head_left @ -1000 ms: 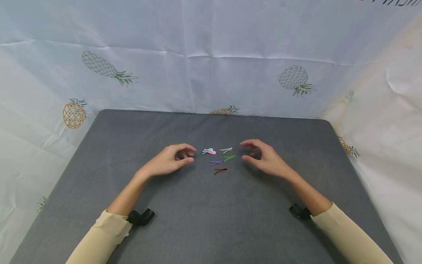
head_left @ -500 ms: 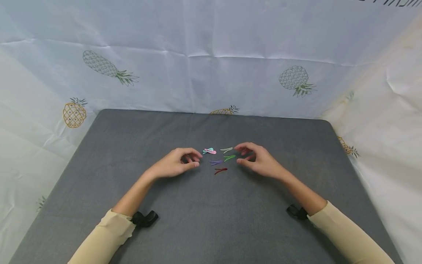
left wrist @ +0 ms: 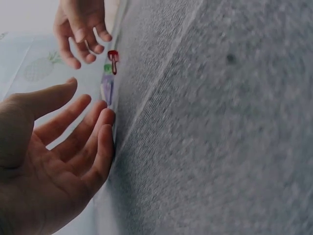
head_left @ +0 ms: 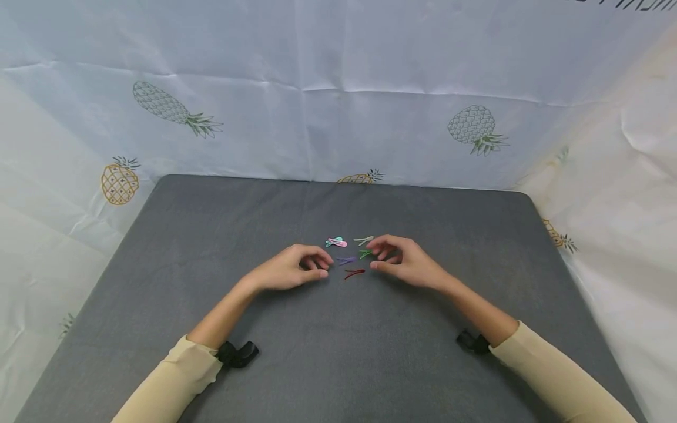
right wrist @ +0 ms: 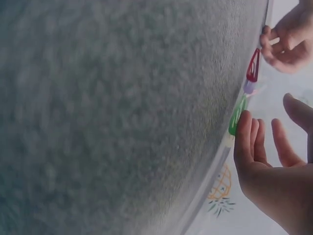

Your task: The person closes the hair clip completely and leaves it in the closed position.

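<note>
Several open snap hair clips lie in a small group on the dark grey table. A red hair clip (head_left: 354, 273) is nearest me, with a purple hair clip (head_left: 346, 259) behind it. The green hair clip (head_left: 365, 254) is partly covered by the fingers of my right hand (head_left: 409, 261). Beyond it lies a pale hair clip (head_left: 363, 240). A pink hair clip (head_left: 338, 242) overlaps a turquoise one at the back left. My left hand (head_left: 292, 267) hovers left of the purple clip, fingers loosely bent, holding nothing. The right hand, also loosely bent, holds nothing either.
The grey cloth-covered table (head_left: 317, 352) spreads around the clips. A pale curtain (head_left: 328, 129) printed with pineapples hangs along its back and sides. Black straps (head_left: 238, 354) sit at both wrists, below the beige sleeves (head_left: 169, 376).
Both hands have come inward and slightly towards me, closing in on the clips from either side. My right fingers now overlap the green clip in the head view. The clips stay put.
</note>
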Demonstrator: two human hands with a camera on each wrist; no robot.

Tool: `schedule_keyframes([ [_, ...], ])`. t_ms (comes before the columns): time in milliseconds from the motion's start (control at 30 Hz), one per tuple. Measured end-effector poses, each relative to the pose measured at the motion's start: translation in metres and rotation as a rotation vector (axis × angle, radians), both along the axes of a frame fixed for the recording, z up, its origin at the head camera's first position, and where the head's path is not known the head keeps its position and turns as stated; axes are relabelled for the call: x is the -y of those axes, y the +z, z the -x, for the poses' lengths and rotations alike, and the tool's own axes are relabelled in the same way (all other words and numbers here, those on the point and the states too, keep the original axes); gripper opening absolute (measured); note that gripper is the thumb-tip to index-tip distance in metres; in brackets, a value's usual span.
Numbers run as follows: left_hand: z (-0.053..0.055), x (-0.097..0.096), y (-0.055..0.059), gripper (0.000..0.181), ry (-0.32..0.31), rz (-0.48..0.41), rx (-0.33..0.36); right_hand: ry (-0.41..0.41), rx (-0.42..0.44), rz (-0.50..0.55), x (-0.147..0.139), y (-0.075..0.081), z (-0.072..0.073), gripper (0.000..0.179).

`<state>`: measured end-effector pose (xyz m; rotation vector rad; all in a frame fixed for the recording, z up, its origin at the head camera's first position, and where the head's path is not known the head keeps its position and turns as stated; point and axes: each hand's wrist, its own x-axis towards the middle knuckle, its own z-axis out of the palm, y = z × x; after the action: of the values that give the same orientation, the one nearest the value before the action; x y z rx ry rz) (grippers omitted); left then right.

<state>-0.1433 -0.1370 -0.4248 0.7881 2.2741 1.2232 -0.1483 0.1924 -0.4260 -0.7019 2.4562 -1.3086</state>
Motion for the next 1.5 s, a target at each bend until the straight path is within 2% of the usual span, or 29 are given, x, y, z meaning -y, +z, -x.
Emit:
schedule_keyframes([
  [333,-0.003,-0.009,-0.002,0.031,-0.054,-0.007,0.032,0.016,0.085,0.045,0.007,-0.006,-0.003,0.035],
  [600,-0.003,-0.017,-0.004,0.03,-0.044,0.009,0.04,0.026,0.133,0.026,0.008,-0.008,-0.002,0.034],
  [833,-0.005,-0.025,-0.003,0.033,-0.043,0.013,0.02,0.044,0.156,-0.001,0.012,-0.009,-0.002,0.033],
  [1033,-0.005,-0.028,-0.004,0.032,-0.022,0.025,0.005,0.037,0.153,-0.009,0.015,-0.01,-0.002,0.03],
  [1500,-0.005,-0.038,-0.007,0.025,0.073,0.075,-0.037,0.029,0.133,-0.038,0.019,-0.013,-0.001,0.025],
])
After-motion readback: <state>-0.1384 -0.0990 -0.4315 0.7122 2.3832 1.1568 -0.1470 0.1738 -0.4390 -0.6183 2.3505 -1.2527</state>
